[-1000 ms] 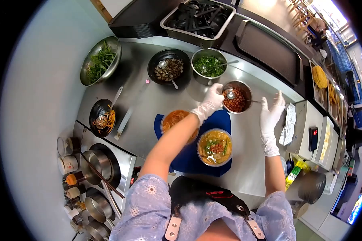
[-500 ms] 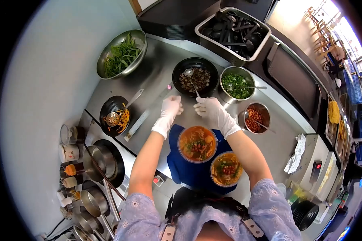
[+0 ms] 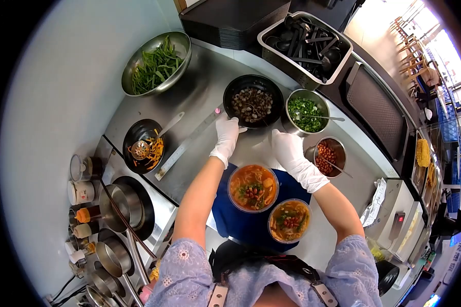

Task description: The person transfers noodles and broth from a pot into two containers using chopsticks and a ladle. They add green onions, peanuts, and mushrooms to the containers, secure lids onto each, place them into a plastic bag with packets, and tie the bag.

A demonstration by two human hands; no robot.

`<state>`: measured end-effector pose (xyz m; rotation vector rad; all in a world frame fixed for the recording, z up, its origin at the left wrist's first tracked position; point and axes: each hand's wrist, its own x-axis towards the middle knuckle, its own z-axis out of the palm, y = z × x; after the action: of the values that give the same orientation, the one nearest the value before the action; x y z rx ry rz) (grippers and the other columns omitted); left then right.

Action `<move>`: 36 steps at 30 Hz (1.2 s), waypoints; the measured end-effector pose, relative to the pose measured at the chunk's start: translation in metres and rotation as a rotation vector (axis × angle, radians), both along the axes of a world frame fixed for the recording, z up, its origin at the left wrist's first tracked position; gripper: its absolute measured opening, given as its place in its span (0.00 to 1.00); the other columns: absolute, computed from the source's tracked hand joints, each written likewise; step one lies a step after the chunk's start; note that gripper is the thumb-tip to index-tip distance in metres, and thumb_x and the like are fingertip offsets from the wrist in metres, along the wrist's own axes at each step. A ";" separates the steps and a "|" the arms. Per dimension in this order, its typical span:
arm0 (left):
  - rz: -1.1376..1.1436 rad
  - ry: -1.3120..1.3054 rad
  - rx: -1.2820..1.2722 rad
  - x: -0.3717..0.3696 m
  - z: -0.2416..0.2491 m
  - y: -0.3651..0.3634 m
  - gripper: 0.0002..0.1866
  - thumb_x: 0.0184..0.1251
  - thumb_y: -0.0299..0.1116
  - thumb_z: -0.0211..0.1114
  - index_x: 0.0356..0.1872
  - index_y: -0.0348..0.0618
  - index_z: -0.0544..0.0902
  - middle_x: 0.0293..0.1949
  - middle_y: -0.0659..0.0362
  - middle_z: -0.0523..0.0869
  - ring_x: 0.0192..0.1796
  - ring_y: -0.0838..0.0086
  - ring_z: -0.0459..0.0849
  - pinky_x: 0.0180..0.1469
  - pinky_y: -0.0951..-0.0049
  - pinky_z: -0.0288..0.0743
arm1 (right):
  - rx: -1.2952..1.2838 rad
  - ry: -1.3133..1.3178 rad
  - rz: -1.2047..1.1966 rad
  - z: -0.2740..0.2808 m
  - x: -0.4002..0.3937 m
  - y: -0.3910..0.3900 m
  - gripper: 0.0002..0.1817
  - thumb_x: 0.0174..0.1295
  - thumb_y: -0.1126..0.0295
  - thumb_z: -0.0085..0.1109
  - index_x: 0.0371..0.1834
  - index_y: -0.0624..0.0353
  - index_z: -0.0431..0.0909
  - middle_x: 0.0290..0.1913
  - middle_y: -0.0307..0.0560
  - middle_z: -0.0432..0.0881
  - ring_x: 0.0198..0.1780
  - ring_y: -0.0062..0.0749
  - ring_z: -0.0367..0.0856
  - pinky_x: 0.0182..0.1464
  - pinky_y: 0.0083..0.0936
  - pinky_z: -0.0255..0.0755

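Note:
My gloved left hand point(image 3: 227, 135) is at the near-left rim of a black bowl point(image 3: 229, 92) of small brown chopped pieces, its fingers closed at the edge. My gloved right hand point(image 3: 288, 148) is closed, right of that bowl and above the soups. A blurred spoon point(image 3: 265, 144) seems to extend left from it; its far end is smeared. Below my hands, two clear tubs of red soup stand on a blue cloth point(image 3: 223, 204): a larger tub point(image 3: 253, 188) and a smaller tub point(image 3: 289, 220), both topped with green bits and peanuts.
Steel bowls of chopped scallions point(image 3: 306, 112) and peanuts point(image 3: 327, 156) stand at right. Left are a black bowl of orange strips point(image 3: 144, 146) and a large bowl of greens point(image 3: 157, 64). A steel ruler point(image 3: 184, 148) lies between. Behind is a tray of black ladles point(image 3: 305, 48).
My right hand has moved right, and the spoon has left the black bowl. My left hand has shifted slightly right and up to that bowl's rim. The camera view has shifted a little.

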<state>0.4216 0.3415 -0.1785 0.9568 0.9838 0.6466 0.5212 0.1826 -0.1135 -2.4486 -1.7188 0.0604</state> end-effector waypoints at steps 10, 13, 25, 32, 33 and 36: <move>-0.020 0.079 0.071 -0.013 0.009 -0.015 0.15 0.62 0.19 0.48 0.49 0.31 0.75 0.42 0.52 0.83 0.33 0.69 0.85 0.30 0.73 0.84 | 0.258 1.378 -0.627 0.026 0.018 0.007 0.07 0.58 0.78 0.53 0.25 0.70 0.78 0.14 0.40 0.71 0.10 0.22 0.61 0.14 0.21 0.53; -0.012 0.062 0.020 -0.016 0.005 -0.016 0.14 0.63 0.19 0.49 0.48 0.31 0.75 0.42 0.52 0.82 0.33 0.69 0.85 0.30 0.73 0.84 | 0.233 1.496 -0.667 0.030 0.022 0.002 0.07 0.57 0.78 0.53 0.26 0.71 0.78 0.13 0.41 0.70 0.09 0.21 0.59 0.13 0.21 0.51; -0.078 -0.001 -0.074 -0.030 -0.008 -0.008 0.14 0.68 0.25 0.51 0.52 0.33 0.74 0.40 0.53 0.82 0.32 0.69 0.84 0.35 0.71 0.82 | 0.216 1.593 -0.634 0.033 0.027 -0.009 0.08 0.60 0.77 0.50 0.30 0.71 0.77 0.13 0.40 0.69 0.09 0.21 0.56 0.13 0.20 0.48; -0.009 0.081 -0.110 -0.047 -0.019 -0.002 0.25 0.70 0.32 0.54 0.64 0.28 0.64 0.45 0.48 0.81 0.34 0.66 0.84 0.35 0.71 0.80 | 0.201 1.526 -0.518 0.071 0.016 -0.055 0.08 0.61 0.76 0.51 0.32 0.70 0.78 0.11 0.36 0.67 0.09 0.18 0.55 0.13 0.18 0.47; 0.016 0.089 -0.105 -0.050 -0.020 -0.002 0.26 0.70 0.32 0.54 0.64 0.28 0.64 0.45 0.47 0.81 0.34 0.66 0.84 0.34 0.72 0.80 | 0.190 1.525 -0.535 0.075 0.012 -0.064 0.09 0.62 0.75 0.50 0.34 0.71 0.79 0.11 0.36 0.67 0.10 0.16 0.56 0.13 0.17 0.48; 0.035 0.126 -0.099 -0.056 -0.018 -0.002 0.24 0.69 0.31 0.55 0.62 0.27 0.66 0.45 0.46 0.80 0.33 0.67 0.84 0.33 0.73 0.79 | 0.115 1.449 -0.533 0.087 -0.006 -0.095 0.09 0.62 0.77 0.50 0.37 0.72 0.79 0.17 0.37 0.73 0.13 0.14 0.59 0.15 0.15 0.52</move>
<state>0.3658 0.3396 -0.1961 0.9025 1.1364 0.5667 0.5153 0.0876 -0.0265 -1.7223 -0.4048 1.2240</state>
